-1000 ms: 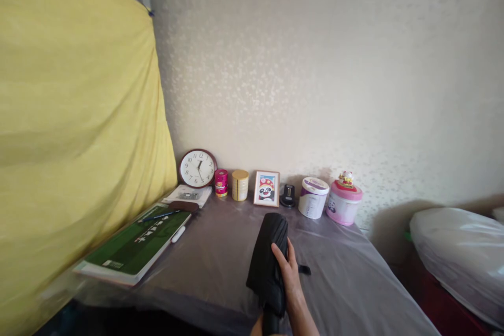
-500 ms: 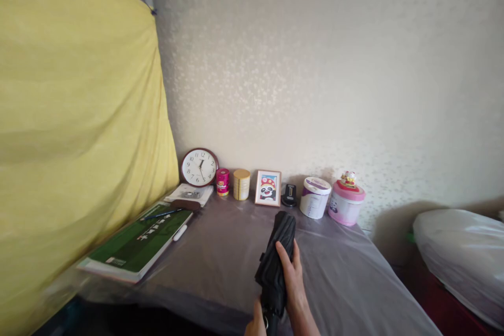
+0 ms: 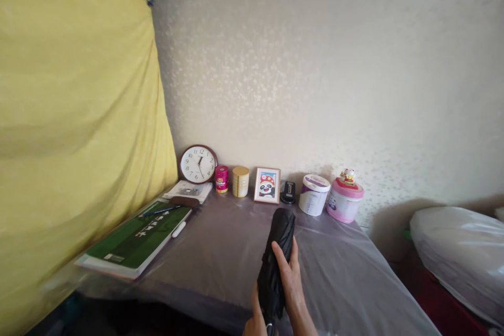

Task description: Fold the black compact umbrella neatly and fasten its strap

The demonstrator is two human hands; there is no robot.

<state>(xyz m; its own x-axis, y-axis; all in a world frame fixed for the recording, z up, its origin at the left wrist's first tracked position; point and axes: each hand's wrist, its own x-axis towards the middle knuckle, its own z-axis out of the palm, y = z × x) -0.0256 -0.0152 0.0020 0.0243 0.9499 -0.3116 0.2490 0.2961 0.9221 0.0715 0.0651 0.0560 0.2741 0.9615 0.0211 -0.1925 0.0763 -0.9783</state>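
A folded black umbrella [image 3: 276, 252] is tilted up over the near part of the table, its handle end toward me. My right hand [image 3: 290, 275] wraps round its right side, with the thumb lying across the black fabric. Lower down, my left hand [image 3: 255, 315] grips the left side close to the handle, and some of its fingers are hidden behind the umbrella. Beyond the umbrella's tip stand a panda picture in a frame [image 3: 267, 185] and a black stapler-like object [image 3: 289, 192].
A covered table [image 3: 220, 252] holds a wall clock [image 3: 198, 164], a pink can [image 3: 221, 179], a yellow-lidded can [image 3: 240, 181], a purple-white tub [image 3: 314, 195] and a pink tub [image 3: 345, 199] along the wall. A green book [image 3: 137, 236] lies left, beside a yellow curtain [image 3: 79, 115].
My left hand has slid slightly up along the umbrella, whose fabric now looks more tightly gathered. My right hand stays round it. The view has shifted slightly.
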